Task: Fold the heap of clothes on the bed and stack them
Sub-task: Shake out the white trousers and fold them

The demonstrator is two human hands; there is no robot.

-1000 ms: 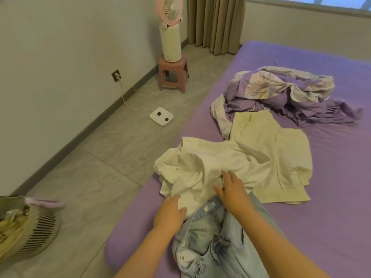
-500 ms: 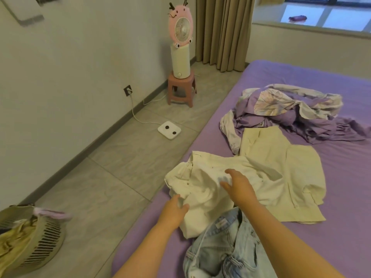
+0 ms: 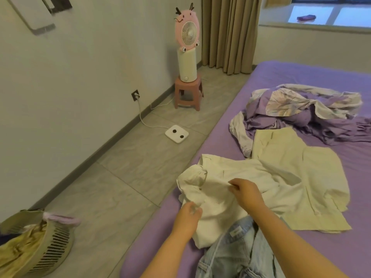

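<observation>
White shirt [image 3: 224, 189] lies crumpled at lower centre of frame, on the near edge of the purple bed [image 3: 281, 81]. Both hands are on it. Left hand [image 3: 187, 218] has fingers curled, pinching a fold at the shirt's lower left edge. Right hand [image 3: 248, 194] has thumb and fingertips pinching a ridge of the fabric near the shirt's middle. Light blue jeans [image 3: 236, 255] sit bunched at bottom centre, partly under the right forearm, touching the shirt's near hem. Pale yellow garment [image 3: 313, 177] lies flatter at centre right, overlapped by the shirt. Purple floral bedding [image 3: 301, 109] is heaped in the upper right. Laundry basket [image 3: 38, 243] with yellowish cloth stands on the floor at lower left. Pink fan [image 3: 187, 31] sits on a white cylinder atop a pink stool [image 3: 187, 93] at upper centre, white scale [image 3: 176, 134] on tiles below it.
</observation>
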